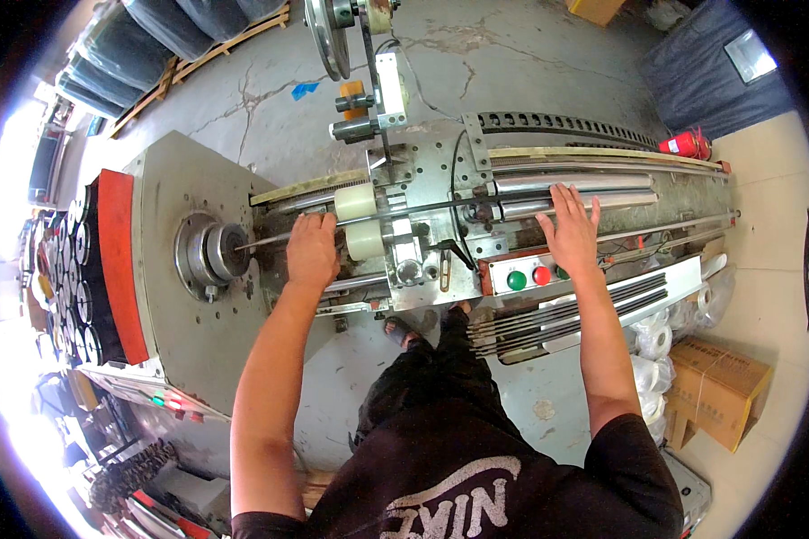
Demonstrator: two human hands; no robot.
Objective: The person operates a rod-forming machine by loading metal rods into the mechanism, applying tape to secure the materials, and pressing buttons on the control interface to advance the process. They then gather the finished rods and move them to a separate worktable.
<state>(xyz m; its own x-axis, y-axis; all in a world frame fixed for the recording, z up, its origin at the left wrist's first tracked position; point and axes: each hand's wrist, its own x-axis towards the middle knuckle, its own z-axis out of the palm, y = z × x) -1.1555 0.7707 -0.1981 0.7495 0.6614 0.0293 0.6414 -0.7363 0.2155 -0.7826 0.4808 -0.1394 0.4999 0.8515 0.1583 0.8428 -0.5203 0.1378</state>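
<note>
A long thin metal rod [427, 207] stretches across the machine, from the round chuck [227, 251] on the left towards my right hand. Close to the chuck, my left hand [313, 250] has its fingers curled over the rod. Two white rollers [365, 241] sit just right of that hand, one on each side of the rod. My right hand [573, 229] lies over the rod's right part, fingers stretched out and thumb apart. Beneath its fingers run two thick polished bars [521, 208]. The rod's left tip is at the chuck's centre; its right end is hard to make out.
A control box [514, 277] with green and red buttons is below my right hand. Several similar rods [593, 310] lie on a tray near me. A wheel on an upright arm [329, 40] rises behind the carriage. A fire extinguisher [686, 144] and cardboard box [719, 386] are at right.
</note>
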